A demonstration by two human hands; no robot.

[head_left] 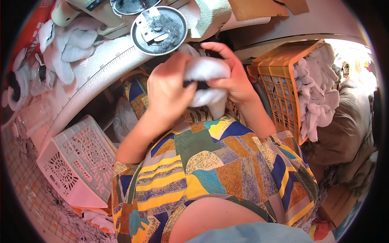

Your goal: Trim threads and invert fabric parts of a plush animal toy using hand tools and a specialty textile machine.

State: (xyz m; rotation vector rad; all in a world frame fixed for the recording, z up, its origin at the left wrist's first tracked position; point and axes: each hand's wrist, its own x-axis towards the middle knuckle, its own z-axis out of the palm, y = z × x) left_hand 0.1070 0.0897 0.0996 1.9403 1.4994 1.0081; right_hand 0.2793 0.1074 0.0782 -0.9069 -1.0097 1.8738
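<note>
One fluffy white piece (206, 69) is between the person's two hands, in front of the chest and just below a round metal disc with a toothed rim (178, 24). The left hand (169, 86), slightly blurred, grasps its left side, while the right hand (238, 82) grips its right side, thumb laid by a dark patch. Similar white pieces (77, 44) lie on the pale desk (115, 48) at upper left, and an orange crate (273, 60) stands to the right.
</note>
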